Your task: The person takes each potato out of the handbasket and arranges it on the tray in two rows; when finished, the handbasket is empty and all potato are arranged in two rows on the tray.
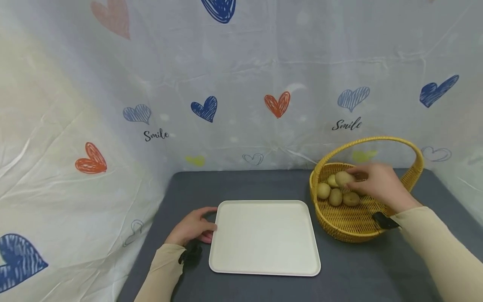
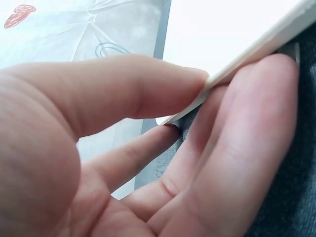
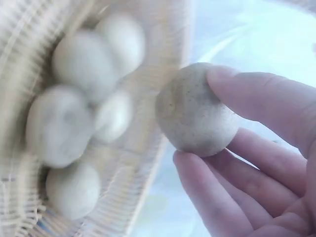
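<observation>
My right hand (image 1: 381,184) pinches a round, pale brown potato (image 1: 344,179) between thumb and fingertips, over the yellow wicker basket (image 1: 351,222). In the right wrist view this potato (image 3: 195,111) is lifted apart from the others. Several more potatoes (image 1: 335,197) lie together in the basket's left part; they look blurred from the right wrist. At the left edge of a white rectangular tray (image 1: 264,237), my left hand (image 1: 192,226) grips the rim. Its thumb (image 2: 163,89) presses the edge from above, with bent fingers (image 2: 261,98) underneath.
The tray lies flat on a dark grey table (image 1: 241,184), left of the basket. A tall arched handle (image 1: 371,139) rises over the basket, behind my right hand. A pale curtain (image 1: 234,63) printed with hearts hangs behind the table and along its left side.
</observation>
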Action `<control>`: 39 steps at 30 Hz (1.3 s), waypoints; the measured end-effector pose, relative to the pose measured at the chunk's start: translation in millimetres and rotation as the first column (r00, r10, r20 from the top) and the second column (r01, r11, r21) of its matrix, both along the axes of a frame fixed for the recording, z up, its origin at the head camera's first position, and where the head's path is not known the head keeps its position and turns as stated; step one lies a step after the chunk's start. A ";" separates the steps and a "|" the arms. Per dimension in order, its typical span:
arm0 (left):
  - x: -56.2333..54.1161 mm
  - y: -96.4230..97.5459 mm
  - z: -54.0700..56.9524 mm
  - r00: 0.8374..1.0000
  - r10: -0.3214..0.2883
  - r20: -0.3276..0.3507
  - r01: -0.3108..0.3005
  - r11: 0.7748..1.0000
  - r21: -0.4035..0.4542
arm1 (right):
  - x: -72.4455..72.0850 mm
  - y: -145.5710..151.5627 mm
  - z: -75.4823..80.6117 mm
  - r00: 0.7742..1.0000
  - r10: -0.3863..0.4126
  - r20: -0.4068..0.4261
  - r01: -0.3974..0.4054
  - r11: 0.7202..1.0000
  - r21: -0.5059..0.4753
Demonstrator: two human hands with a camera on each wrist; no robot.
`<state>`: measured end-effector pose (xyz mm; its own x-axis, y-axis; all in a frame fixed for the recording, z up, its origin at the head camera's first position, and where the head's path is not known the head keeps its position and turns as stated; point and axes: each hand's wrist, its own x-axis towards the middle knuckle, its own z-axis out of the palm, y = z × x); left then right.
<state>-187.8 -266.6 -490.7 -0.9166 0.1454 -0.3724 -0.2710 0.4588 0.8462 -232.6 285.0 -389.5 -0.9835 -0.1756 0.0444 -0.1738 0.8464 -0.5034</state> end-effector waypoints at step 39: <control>-4.4 -6.2 -1.8 1.000 -0.020 0.021 0.018 0.996 0.084 | 21.6 -275.8 -100.6 0.979 0.195 0.055 -0.124 0.791 -0.599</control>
